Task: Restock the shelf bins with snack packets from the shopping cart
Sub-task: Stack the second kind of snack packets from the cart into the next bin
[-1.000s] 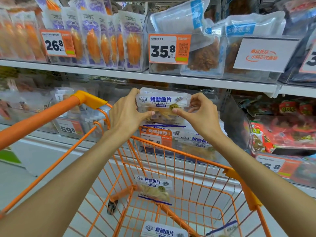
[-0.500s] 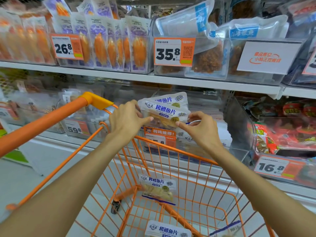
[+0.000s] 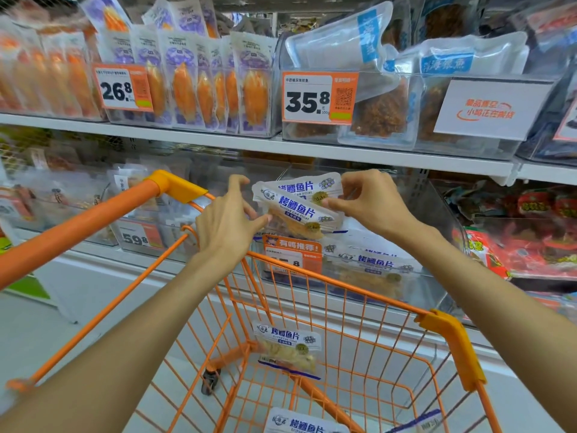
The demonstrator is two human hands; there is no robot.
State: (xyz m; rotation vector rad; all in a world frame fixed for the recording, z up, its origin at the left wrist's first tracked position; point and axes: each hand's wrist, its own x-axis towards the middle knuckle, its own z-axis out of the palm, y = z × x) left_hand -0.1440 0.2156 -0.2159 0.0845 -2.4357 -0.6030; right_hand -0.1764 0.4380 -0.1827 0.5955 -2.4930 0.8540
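Now we hold two fish packets (image 3: 296, 204) above bin (image 3: 437, 195): left hand (image 3: 228, 223) pinches lower packet's left end, right hand (image 3: 371, 201) pinches right ends. Packets look light, floppy, slick; grip sealed edges. Left of bin, cart handle (image 3: 93, 220) crowds; above bin, shelf edge (image 3: 312, 151) limits headroom.

1 head view — looks forward and down, cart (image 3: 449, 335) near, shelf (image 3: 312, 151) far — both hands close.
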